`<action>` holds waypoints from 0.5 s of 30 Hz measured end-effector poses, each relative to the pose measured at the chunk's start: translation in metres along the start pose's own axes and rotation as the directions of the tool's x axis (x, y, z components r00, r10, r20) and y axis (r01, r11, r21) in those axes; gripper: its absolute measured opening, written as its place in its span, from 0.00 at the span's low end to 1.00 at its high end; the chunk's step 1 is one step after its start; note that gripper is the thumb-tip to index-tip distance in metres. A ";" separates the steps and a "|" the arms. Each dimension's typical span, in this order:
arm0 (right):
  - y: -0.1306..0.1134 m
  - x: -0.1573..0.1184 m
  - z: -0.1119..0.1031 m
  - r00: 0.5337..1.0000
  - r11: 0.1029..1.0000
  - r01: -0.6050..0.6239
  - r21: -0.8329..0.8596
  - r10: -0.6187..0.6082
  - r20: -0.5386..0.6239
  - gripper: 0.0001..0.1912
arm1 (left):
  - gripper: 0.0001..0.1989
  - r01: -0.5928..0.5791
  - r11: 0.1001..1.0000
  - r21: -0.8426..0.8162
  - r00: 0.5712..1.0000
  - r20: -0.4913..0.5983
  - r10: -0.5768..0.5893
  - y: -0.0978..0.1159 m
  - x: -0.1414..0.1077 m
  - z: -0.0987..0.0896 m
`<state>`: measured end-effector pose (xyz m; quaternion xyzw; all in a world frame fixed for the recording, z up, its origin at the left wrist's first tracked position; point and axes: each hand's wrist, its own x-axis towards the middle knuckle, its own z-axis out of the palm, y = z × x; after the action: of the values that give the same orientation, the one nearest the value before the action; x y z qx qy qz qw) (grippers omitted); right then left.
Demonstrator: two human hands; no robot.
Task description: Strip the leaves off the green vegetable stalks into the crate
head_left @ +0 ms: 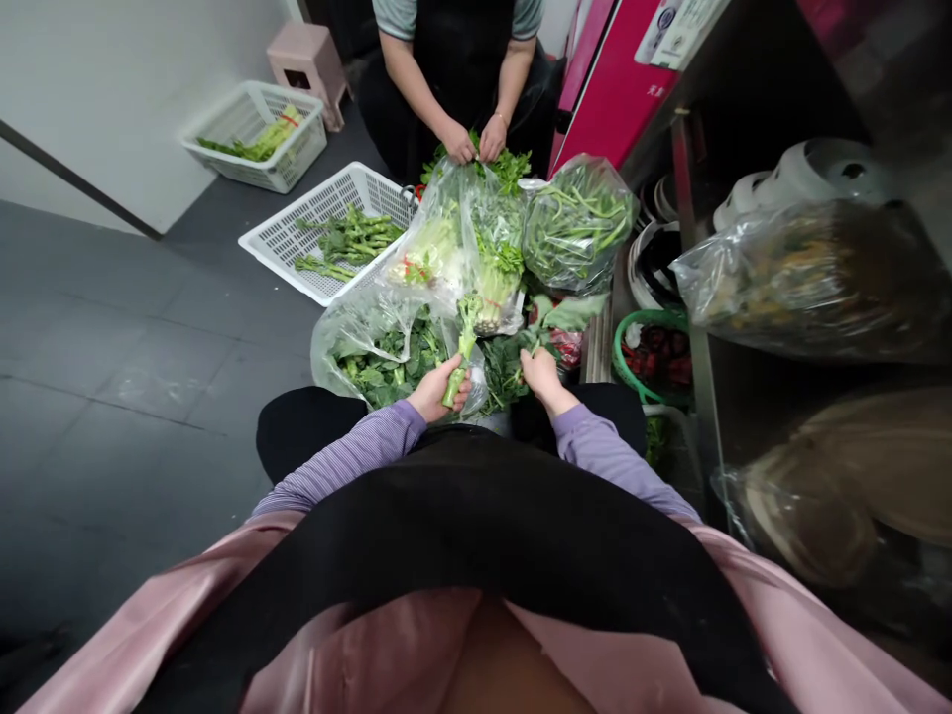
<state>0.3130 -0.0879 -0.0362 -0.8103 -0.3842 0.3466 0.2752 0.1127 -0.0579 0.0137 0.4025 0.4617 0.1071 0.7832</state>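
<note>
A thick pale-green stalk point(466, 342) stands nearly upright in my left hand point(438, 388), whose fingers wrap round its lower part. My right hand point(542, 375) pinches the stem of a broad green leaf point(571, 312), which extends up and to the right. Between and below the hands lie dark green leaves point(503, 367). Beside my left hand, an open clear bag point(331, 342) holds leafy green stalks point(394, 369). Several trimmed stalks point(357, 236) lie in a white plastic basket point(257, 238) beyond that bag.
Across from me, a person's hands point(476, 141) work at leafy greens above clear bags of vegetables point(435, 243). A bag of long green vegetables point(578, 220) sits right. Farther left are another white basket point(297, 164) and a pink stool point(308, 55). A metal shelf point(699, 367) stands right.
</note>
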 end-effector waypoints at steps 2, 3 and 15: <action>-0.002 0.019 -0.008 0.975 0.978 -0.208 0.035 0.204 0.085 0.14 | 0.23 0.035 0.949 -0.314 0.980 0.195 0.029 -0.008 0.001 -0.006; -0.006 0.024 -0.008 0.960 0.960 -0.255 0.113 0.237 0.146 0.14 | 0.22 0.077 0.926 -0.370 0.965 0.262 0.024 -0.012 0.002 -0.009; -0.055 -0.013 0.032 0.987 0.487 -0.159 0.859 0.109 0.120 0.22 | 0.18 -0.015 0.998 -0.065 0.985 0.169 0.026 -0.036 0.012 -0.004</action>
<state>0.2588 -0.0625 -0.0120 -0.5820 -0.1017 0.5324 0.6062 0.1089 -0.0731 -0.0208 0.3901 0.3856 0.0952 0.8307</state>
